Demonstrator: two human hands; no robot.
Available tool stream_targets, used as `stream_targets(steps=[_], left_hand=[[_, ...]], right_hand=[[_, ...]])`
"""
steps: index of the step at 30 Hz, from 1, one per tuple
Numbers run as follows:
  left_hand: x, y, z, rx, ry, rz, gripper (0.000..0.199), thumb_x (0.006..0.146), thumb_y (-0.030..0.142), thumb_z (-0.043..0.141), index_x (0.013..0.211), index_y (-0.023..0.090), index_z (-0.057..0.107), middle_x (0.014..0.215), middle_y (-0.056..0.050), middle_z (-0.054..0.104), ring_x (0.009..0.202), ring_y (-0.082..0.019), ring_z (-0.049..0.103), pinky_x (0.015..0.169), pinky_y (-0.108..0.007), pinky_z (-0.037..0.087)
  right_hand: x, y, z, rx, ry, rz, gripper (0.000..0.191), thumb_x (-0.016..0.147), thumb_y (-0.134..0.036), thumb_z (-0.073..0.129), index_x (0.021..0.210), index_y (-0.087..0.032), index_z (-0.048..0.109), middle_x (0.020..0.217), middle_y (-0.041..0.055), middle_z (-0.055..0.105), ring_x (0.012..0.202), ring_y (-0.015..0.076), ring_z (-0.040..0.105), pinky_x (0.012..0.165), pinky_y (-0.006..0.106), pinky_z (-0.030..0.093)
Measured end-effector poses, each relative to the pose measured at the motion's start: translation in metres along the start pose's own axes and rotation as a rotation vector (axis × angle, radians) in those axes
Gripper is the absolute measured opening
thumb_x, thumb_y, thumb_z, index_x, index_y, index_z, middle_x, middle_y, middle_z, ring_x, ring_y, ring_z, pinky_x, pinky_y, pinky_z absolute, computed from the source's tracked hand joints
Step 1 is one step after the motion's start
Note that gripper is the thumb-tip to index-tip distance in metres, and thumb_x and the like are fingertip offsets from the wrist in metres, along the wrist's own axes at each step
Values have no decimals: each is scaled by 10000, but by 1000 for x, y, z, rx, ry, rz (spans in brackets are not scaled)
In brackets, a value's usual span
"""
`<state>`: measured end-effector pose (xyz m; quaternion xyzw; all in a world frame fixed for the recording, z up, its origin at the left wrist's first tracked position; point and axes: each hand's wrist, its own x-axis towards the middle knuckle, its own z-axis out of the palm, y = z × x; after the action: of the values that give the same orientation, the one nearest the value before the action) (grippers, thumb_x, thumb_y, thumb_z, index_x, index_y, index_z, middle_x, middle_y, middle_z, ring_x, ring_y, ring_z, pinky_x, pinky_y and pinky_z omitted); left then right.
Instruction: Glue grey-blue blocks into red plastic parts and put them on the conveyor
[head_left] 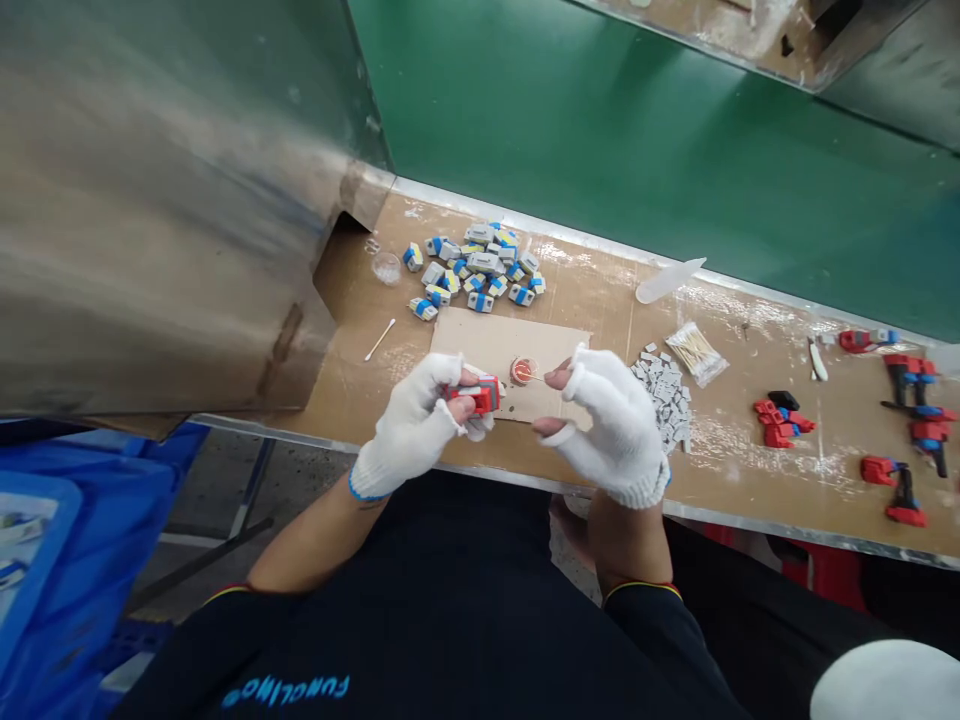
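A white glove with bare fingertips covers my left hand (420, 420), which grips a small red and grey part (486, 394) between thumb and fingers. My right hand (611, 420), gloved the same way, pinches a thin stick (538, 378) between thumb and forefinger. The stick's far end is at a small round dish (523, 370) with reddish contents. That dish rests on a flat cardboard piece (480, 335), just right of the red part. Small grey pieces (664, 395) lie heaped beyond my right hand.
Grey, blue and yellow blocks (480, 265) are piled behind the cardboard. A cotton swab (379, 340) lies left, a bag of sticks (696, 353) and red-blue assemblies (780, 418) right. A metal panel (165, 200) rises at left; blue crates (67, 560) stand below.
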<state>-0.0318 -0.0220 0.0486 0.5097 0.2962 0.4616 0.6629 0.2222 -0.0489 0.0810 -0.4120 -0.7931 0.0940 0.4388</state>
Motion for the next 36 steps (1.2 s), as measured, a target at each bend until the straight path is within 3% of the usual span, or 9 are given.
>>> stream_targets(steps=[3, 6, 11, 16, 20, 22, 28, 32, 36], left_hand=[[-10, -2, 9, 116, 33, 74, 370, 1072, 556, 810, 1109, 215, 671, 1077, -66, 837, 797, -193, 818, 710, -316, 689], [-19, -3, 13, 208, 69, 84, 403, 1070, 606, 788, 1148, 230, 665, 1068, -51, 794, 871, -207, 779, 766, -326, 651], [-31, 1, 10, 226, -71, 3, 406, 1112, 634, 693, 1191, 244, 612, 1167, -68, 781, 932, -223, 732, 798, -341, 604], [-29, 21, -2, 283, -239, -25, 326, 1122, 530, 686, 1155, 207, 675, 1008, -45, 740, 762, -168, 656, 685, -286, 558], [-23, 34, -7, 415, -261, 112, 68, 1053, 260, 745, 1058, 194, 757, 1054, -82, 833, 898, -206, 789, 794, -290, 627], [-24, 38, -4, 475, -237, 190, 101, 1043, 171, 711, 961, 200, 761, 994, -84, 849, 878, -212, 810, 800, -298, 644], [-30, 39, 6, 585, -163, 338, 170, 1016, 108, 695, 899, 223, 740, 862, -50, 828, 741, -187, 786, 725, -272, 643], [-30, 38, 3, 687, -228, 433, 171, 1024, 103, 695, 949, 246, 750, 893, -50, 857, 822, -216, 840, 802, -288, 681], [-30, 35, -1, 744, -208, 561, 182, 1001, 65, 687, 992, 242, 729, 986, -60, 876, 852, -194, 843, 807, -260, 680]], right_hand=[[-9, -21, 25, 19, 1, 13, 542, 1010, -399, 876, 1494, -312, 648, 1214, 99, 813, 1098, 315, 807, 993, 537, 713], [-15, -32, 42, 75, 30, 64, 440, 1031, -348, 841, 1429, -312, 656, 1144, 77, 816, 1019, 292, 812, 939, 497, 720], [-24, -37, 45, 287, 25, 204, 252, 1040, -353, 840, 1241, -302, 696, 1196, 90, 823, 1094, 286, 825, 982, 489, 728], [-33, -42, 45, 402, 54, 197, 351, 1021, -479, 871, 1265, -298, 695, 1140, 91, 813, 1076, 302, 845, 902, 489, 752], [-43, -52, 56, 477, 132, 228, 295, 1088, -429, 783, 1350, -325, 699, 1196, 97, 795, 1093, 289, 836, 889, 465, 747], [-49, -59, 66, 467, 203, 266, 295, 1120, -429, 720, 1399, -340, 687, 1223, 104, 780, 1111, 298, 830, 900, 482, 749], [-62, -71, 87, 439, 334, 334, 310, 1150, -478, 613, 1438, -377, 667, 1235, 101, 749, 1075, 303, 822, 911, 497, 751], [-62, -70, 84, 404, 311, 334, 299, 1158, -457, 563, 1433, -360, 629, 1179, 97, 736, 1057, 289, 831, 851, 446, 758], [-59, -72, 78, 390, 266, 321, 262, 1166, -430, 560, 1411, -352, 606, 1146, 93, 743, 1031, 277, 842, 819, 422, 767]])
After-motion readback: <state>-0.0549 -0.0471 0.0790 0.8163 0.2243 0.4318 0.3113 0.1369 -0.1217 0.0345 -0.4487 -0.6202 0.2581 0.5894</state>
